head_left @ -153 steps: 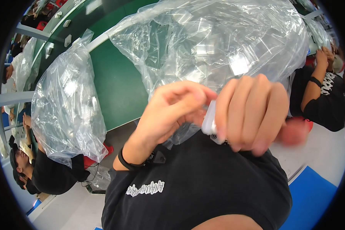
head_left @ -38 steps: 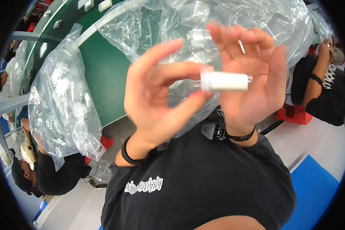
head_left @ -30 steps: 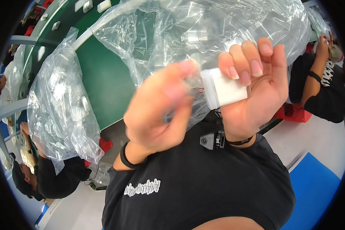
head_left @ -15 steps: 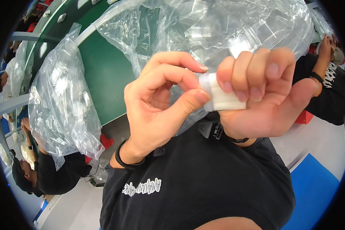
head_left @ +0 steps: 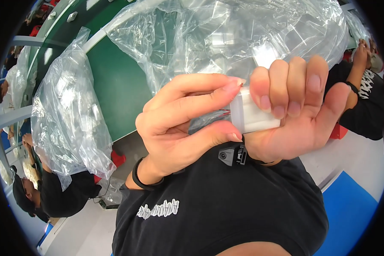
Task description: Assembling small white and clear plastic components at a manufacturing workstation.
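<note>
Fingers (head_left: 279,87) clasp a boxy white translucent-rimmed piece (head_left: 255,116)

White jagged letters (head_left: 158,209) are being worn on a black shirt (head_left: 226,205); white letters (head_left: 366,88) are being shown on a co-worker's black shirt (head_left: 365,121).

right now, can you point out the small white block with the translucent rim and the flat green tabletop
Small white block with translucent rim (head_left: 255,118): head view, on its white body.
Flat green tabletop (head_left: 120,91): head view, on its upper surface.
</note>
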Available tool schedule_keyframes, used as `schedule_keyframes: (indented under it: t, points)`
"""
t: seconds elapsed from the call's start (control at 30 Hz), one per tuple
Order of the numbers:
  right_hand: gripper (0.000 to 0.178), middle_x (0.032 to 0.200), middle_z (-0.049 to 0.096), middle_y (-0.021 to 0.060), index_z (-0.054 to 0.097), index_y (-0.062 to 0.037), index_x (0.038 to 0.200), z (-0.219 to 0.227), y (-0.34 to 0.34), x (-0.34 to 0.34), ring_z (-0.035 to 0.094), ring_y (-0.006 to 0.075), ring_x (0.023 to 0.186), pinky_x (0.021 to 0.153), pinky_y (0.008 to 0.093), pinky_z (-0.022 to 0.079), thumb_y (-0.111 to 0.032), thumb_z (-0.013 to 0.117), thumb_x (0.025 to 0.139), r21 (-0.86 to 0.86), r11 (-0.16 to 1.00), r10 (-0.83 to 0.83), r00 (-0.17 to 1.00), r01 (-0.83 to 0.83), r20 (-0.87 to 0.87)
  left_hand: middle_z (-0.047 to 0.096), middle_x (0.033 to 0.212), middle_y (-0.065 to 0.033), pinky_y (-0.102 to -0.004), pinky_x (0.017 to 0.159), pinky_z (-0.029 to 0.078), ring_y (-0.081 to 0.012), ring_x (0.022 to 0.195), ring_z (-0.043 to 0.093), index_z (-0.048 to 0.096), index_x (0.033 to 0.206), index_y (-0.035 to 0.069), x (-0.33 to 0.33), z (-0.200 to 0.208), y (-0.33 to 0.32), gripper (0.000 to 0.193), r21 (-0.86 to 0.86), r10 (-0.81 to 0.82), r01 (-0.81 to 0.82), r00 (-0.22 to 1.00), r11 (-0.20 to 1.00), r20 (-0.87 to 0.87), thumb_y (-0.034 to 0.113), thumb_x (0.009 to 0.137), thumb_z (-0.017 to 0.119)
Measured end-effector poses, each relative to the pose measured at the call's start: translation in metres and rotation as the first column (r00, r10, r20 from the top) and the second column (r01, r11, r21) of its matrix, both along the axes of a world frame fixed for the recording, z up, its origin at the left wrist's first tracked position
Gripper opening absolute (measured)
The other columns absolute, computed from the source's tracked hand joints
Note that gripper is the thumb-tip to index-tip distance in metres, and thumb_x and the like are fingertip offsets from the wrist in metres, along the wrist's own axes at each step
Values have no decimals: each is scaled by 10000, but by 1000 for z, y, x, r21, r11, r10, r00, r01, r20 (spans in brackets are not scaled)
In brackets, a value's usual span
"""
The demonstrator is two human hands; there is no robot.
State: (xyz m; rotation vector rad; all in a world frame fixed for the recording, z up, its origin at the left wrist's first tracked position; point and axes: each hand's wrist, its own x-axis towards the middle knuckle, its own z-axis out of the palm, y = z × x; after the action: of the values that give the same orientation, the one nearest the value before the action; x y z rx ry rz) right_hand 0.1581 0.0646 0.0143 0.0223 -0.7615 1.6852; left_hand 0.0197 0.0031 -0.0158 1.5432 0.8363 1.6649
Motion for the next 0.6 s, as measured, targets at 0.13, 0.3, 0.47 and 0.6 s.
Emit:
schedule_keyframes:
  t: [0.13,0.3,0.47,0.6]
  points:
    - [349,602,383,-15,446,-105,798,1,-3,-1,346,108,524,563,280,340,-381,316,968,-1,991,-133,988,134,76,622,1019,-173,-271,749,499,-196,878,621,647,1037,-40,6,-2,8,505,-42,72,-70,995,997,67,72,578,824]
    - [333,593,372,-24,439,-112,775,-1,-2,-8,328,106,521,575,287,329,-356,324,970,-82,987,-132,991,135,34,624,1013,-168,-271,761,503,-189,867,622,642,1050,-38,-5,5,8,525,-91,5,5,994,996,113,94,579,831]
    - [433,956,517,121,452,-58,976,-2,-11,-31,561,246,859,829,397,445,-479,503,889,84,898,-441,887,433,136,572,1117,-199,-324,855,487,-251,1025,581,556,1135,-90,-4,-1,0,584,-153,52,-17,972,988,227,44,624,803]
    - [418,1068,512,166,519,-67,930,-49,7,0,551,340,999,857,417,470,-401,708,764,704,533,-742,660,470,121,533,1168,-211,-371,913,474,-301,1107,539,506,1178,-97,-6,-11,-3,594,-100,-14,53,934,994,357,-10,655,772]
